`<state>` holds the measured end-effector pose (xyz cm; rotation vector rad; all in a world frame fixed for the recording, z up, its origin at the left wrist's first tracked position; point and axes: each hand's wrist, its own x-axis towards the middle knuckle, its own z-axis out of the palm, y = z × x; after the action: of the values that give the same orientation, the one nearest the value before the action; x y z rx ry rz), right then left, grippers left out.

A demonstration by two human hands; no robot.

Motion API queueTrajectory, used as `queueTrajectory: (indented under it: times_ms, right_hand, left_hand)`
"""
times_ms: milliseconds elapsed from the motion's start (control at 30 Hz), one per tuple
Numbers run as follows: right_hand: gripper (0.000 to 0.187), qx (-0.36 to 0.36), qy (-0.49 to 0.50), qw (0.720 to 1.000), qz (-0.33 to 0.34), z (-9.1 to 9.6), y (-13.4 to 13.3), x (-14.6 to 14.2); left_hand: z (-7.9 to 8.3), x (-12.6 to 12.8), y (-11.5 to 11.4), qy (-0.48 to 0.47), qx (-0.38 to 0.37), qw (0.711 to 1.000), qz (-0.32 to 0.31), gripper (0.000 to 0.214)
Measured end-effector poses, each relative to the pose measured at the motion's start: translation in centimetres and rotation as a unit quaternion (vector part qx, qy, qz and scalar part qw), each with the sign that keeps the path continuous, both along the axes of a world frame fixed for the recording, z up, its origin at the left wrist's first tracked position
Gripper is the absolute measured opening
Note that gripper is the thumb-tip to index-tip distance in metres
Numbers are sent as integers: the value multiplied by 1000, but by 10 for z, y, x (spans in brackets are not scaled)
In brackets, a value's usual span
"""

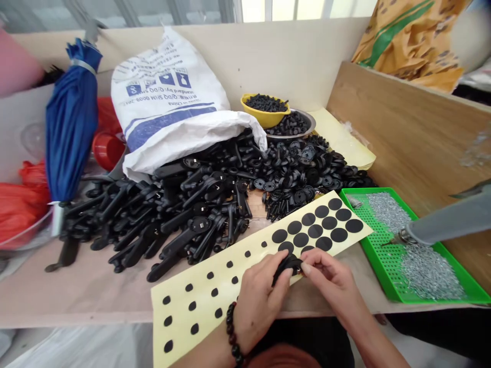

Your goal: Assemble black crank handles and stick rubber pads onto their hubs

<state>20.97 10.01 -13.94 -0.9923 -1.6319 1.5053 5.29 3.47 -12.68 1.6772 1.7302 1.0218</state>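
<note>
Both of my hands meet low in the middle of the view over a small round black plastic part [288,265]. My left hand [261,296], with a dark bead bracelet on the wrist, pinches the part from the left. My right hand [330,281] pinches it from the right with the fingertips. Under the hands lies a pale yellow backing sheet [215,301] with several round black stickers [318,225] at its far end and small black dots where stickers have gone.
A heap of long black plastic handles [172,220] and a heap of round black discs [307,168] spill from a white sack [172,102]. A yellow bowl [264,116] and a metal bowl [307,130] hold black screws. A green tray [387,255] of small metal screws is right, a folded blue umbrella [71,122] left.
</note>
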Motion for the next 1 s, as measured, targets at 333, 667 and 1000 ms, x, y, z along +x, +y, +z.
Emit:
queueTrajectory:
  times_ms: [333, 667, 1000]
  right_hand:
    - [21, 47, -38, 998, 24, 3, -5, -4]
    - [21, 10, -8, 1000, 12, 6, -7, -4]
    - [21, 1, -63, 998, 22, 3, -11, -3]
  left_hand:
    - [12, -2, 8, -55, -109, 993, 9, 23]
    - [8, 1, 9, -69, -50, 995, 50, 13]
    - [9, 4, -2, -40, 19, 996, 75, 19]
